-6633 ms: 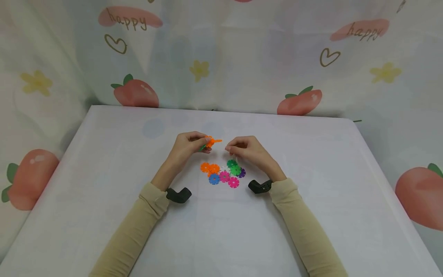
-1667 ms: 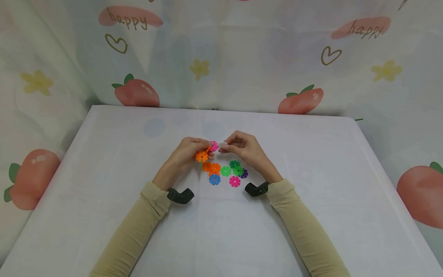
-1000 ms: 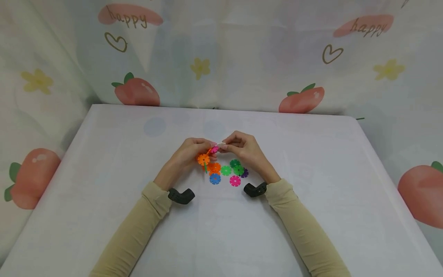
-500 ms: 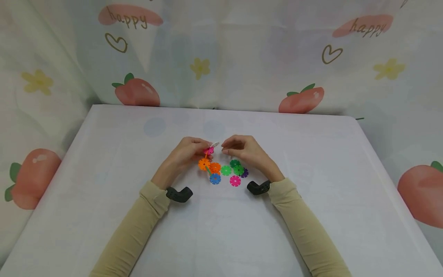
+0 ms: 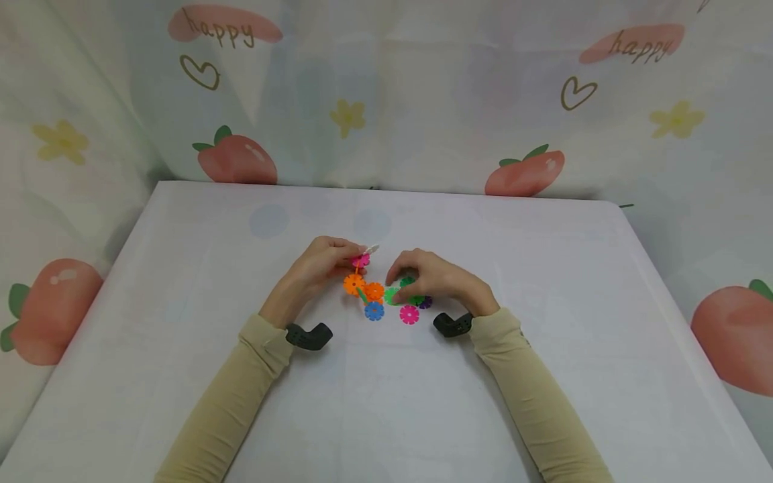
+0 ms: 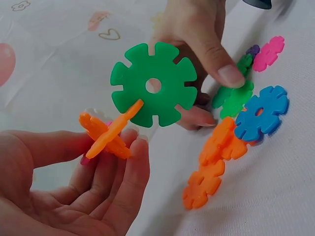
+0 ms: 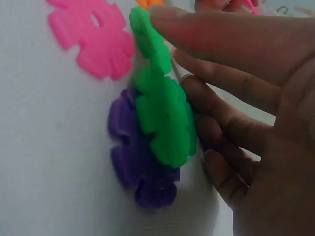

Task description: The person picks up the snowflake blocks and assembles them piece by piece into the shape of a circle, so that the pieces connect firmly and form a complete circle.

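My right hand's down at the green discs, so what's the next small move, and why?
Probably close your right hand on the light green disc and lift it: your thumb is right at that disc, and your left hand holds the linked discs up off the table, to its left.

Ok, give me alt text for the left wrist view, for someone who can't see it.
A person's left grip holds joined plastic discs, including a notched green disc and crossed orange discs. Beyond, the right grip is at loose green discs, near a blue disc, more orange discs, a pink disc and a purple disc.
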